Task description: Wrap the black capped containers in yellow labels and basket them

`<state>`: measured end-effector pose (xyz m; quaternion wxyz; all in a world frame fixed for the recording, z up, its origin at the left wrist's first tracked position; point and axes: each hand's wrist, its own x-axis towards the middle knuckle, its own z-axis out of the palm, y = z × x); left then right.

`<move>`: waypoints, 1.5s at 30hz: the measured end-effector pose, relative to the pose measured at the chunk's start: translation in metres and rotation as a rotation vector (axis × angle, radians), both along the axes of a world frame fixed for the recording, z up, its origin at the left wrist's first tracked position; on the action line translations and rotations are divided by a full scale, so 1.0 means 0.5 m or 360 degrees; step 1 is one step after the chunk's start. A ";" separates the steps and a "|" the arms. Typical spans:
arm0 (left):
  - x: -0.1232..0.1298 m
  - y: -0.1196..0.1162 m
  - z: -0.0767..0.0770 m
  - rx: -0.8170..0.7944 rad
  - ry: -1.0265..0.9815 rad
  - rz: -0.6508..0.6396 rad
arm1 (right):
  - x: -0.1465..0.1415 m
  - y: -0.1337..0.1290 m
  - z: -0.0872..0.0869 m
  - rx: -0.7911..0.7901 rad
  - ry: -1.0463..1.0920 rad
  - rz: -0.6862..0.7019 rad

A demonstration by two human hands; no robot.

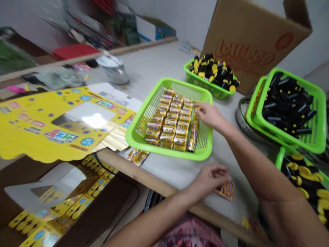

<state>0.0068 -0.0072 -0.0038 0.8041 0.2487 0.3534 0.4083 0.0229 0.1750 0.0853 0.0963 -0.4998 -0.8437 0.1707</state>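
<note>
A green basket (168, 155) in the middle of the table holds several rows of small gold-wrapped packets (169, 120). My right hand (207, 114) reaches over its right side, fingers pinched together at a packet by the basket's inner wall. Nearer to me, my left hand (214, 176) is curled over the table with its fingers drawn together, slightly blurred. Just beneath it, a small orange and purple packet (227, 190) lies on the table. More gold packets (137, 156) lie below the basket's front left corner.
Green baskets of black and yellow pieces (213, 73) and black pieces (288, 103) stand behind and at right. A cardboard box (252, 44) rises behind. Yellow printed sheets (59, 127) cover the left, above an open carton of yellow boxes (79, 206). A white tub (114, 70) stands behind.
</note>
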 end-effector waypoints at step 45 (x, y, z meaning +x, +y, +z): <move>-0.001 0.015 0.030 0.0161 0.0564 0.0141 | 0.756 -0.255 0.033 0.0465 -0.0956 -0.0628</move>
